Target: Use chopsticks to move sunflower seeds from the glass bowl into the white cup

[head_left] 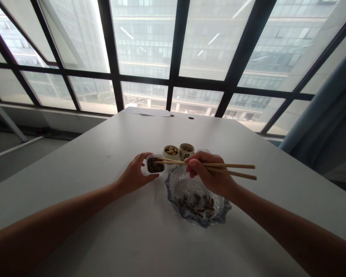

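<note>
My left hand (pixel 135 175) wraps its fingers round a small white cup of dark seeds (pixel 154 164) on the grey table. My right hand (pixel 209 173) grips a pair of wooden chopsticks (pixel 233 169); their tips reach left over the seed cup. Under the right hand lies a scalloped glass dish (pixel 198 200) with several striped seeds in its near half. Behind the seed cup stand two more small cups: one with pale nuts (pixel 171 152) and one with a dark mark on its side (pixel 187 151).
The grey table (pixel 103 215) runs to a far edge under a wall of large dark-framed windows. A sheet of paper (pixel 150 112) lies at that far edge. A blue curtain (pixel 325 123) hangs at the right.
</note>
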Demonstrator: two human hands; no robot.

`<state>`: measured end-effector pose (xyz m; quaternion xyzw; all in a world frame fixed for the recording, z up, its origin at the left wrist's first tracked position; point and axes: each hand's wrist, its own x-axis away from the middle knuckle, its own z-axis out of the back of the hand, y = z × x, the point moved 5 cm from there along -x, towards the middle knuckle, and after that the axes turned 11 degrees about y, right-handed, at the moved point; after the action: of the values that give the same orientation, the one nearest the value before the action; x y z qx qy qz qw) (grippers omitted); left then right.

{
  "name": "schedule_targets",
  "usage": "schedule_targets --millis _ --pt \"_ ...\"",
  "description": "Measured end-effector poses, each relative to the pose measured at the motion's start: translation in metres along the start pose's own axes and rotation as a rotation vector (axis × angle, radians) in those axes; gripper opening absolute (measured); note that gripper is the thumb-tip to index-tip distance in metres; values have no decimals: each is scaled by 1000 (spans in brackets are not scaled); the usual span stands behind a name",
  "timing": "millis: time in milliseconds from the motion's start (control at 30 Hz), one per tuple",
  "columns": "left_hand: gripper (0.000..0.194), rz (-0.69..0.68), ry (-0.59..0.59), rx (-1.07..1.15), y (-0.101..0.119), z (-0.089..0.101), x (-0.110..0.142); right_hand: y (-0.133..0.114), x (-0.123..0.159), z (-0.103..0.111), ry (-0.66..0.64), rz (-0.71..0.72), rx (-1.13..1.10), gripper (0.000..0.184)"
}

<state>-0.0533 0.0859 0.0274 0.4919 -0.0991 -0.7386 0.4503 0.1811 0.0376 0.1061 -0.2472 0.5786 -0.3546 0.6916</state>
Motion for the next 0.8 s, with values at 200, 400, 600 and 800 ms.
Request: schedule_targets --millis 200,400,600,800 --pt "59 13 -24 -9 2 -1 -1 -11 -4 48 160 -94 72 58" --pt "61 31 -42 -26 1 -2 -2 -7 7 54 -146 -240 150 53" --pt "62 50 -49 -56 -2 -3 -2 -13 10 55 -305 -159 196 45" --pt "64 55 -62 -60 -3 -2 -2 -16 12 53 -401 -99 195 37"
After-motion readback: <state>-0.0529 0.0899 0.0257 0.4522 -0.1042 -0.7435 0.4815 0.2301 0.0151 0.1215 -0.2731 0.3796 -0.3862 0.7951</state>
